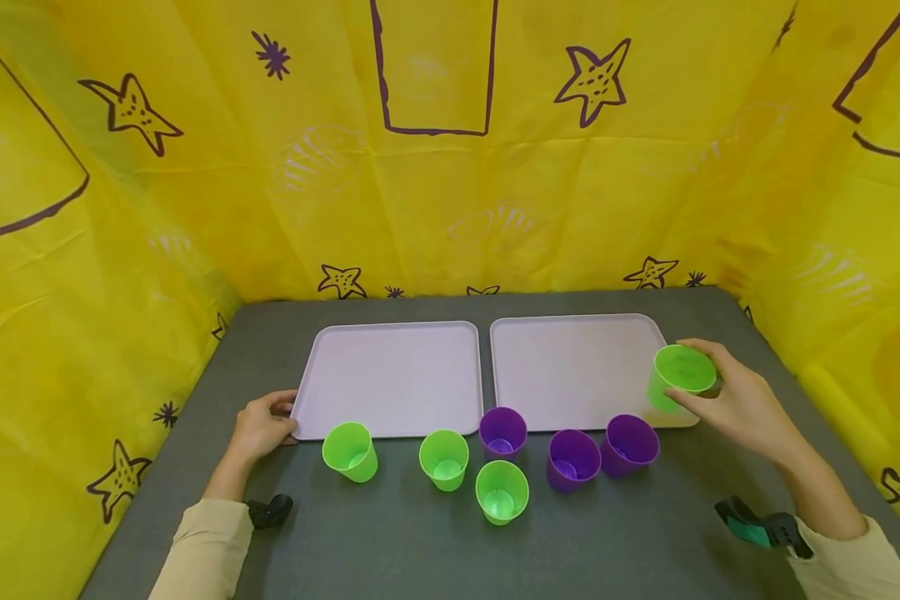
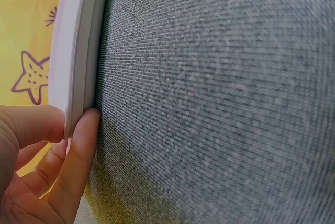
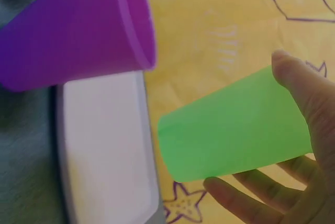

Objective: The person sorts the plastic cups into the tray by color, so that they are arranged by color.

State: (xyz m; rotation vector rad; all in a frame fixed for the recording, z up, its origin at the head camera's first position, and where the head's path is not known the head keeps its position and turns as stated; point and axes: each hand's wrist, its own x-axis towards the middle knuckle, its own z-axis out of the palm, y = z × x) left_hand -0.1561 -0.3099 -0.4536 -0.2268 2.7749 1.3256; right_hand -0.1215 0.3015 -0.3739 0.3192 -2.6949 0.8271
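At the front left corner of the left white tray (image 1: 397, 379), my left hand (image 1: 261, 425) pinches the rim. The left wrist view shows the thumb on top and a fingertip (image 2: 86, 124) under the tray's edge (image 2: 73, 88). A green cup (image 3: 235, 130) is gripped by my right hand (image 1: 746, 408), thumb on one side and fingers on the other. This cup is upright, raised over the front right corner of the right white tray (image 1: 570, 367); the right wrist view shows a gap between its base and the tray.
Along the trays' front edges stand three more green cups (image 1: 350, 452) and three purple cups (image 1: 573, 460), all upright with their mouths up. One purple cup (image 3: 78, 35) is near my right hand. Yellow patterned cloth (image 1: 435, 192) walls the grey table (image 1: 390, 542) at the back and sides.
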